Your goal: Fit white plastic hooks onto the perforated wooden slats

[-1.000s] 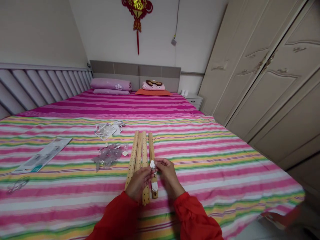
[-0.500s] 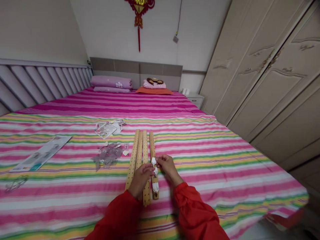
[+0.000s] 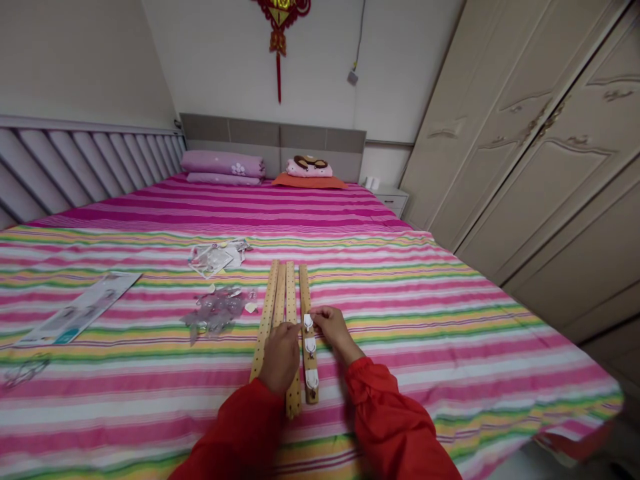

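A narrow wooden strip point(image 3: 303, 288) lies lengthwise on the striped sheet, with three white adhesive hooks in a row on its near half. The farthest white hook point(image 3: 308, 321) is between my two hands. My right hand point(image 3: 334, 331) pinches at its right edge with thumb and forefinger. From the left, my left hand point(image 3: 281, 355) has its fingers curled together, the tips close to that hook's left side; what they hold is hidden. The middle hook point(image 3: 311, 345) and the nearest hook point(image 3: 312, 379) lie on the strip untouched.
Several dotted wooden strips point(image 3: 291, 300) lie partly under my left hand. Farther left are a heap of clear plastic pieces point(image 3: 217, 308), some small packets point(image 3: 213, 259), a long flat package point(image 3: 83, 310) and a thin clear item point(image 3: 27, 370). A wardrobe point(image 3: 540, 147) stands right of the bed.
My left hand has drawn back from the middle hook, which now shows fully, and its fingertips have shifted up toward the farthest hook. My right hand stays at the farthest hook.
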A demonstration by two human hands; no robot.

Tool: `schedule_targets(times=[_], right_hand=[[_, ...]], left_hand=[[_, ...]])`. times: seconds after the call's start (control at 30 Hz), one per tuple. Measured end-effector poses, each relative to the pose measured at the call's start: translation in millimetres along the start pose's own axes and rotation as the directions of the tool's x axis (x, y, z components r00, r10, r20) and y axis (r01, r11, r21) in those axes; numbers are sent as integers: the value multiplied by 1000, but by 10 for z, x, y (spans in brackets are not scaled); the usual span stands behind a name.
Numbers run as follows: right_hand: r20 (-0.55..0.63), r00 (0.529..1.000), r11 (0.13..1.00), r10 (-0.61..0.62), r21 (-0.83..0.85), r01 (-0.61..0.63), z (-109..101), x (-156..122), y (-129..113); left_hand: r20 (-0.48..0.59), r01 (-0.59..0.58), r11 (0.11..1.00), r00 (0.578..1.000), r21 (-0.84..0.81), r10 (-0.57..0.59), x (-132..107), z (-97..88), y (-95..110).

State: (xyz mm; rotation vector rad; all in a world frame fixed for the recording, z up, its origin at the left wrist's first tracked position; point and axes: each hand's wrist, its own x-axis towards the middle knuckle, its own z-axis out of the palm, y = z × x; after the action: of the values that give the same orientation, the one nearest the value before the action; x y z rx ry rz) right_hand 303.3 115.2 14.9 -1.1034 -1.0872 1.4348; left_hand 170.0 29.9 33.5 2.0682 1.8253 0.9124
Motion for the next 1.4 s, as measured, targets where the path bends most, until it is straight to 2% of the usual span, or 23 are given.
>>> schedule_targets(times=[0.17,0.47,0.93,1.4], right_hand=[[-11,1000,999,-28,-40,28,1,12,29],[-22,997,991,-80,-109,77,-9,18,79],[-51,996,993,-80,-96,74,-3,24,128],[-63,995,996,-75,-42,72,12,15,107]], left_hand=[[76,26,975,996,222,-44,0,-27,99],[133,-2,936,990,352,-48,18,-33,169],[152,-29,906,988,422,-39,18,-3,164],[100,-47,882,995,469,-1,0,22,192]])
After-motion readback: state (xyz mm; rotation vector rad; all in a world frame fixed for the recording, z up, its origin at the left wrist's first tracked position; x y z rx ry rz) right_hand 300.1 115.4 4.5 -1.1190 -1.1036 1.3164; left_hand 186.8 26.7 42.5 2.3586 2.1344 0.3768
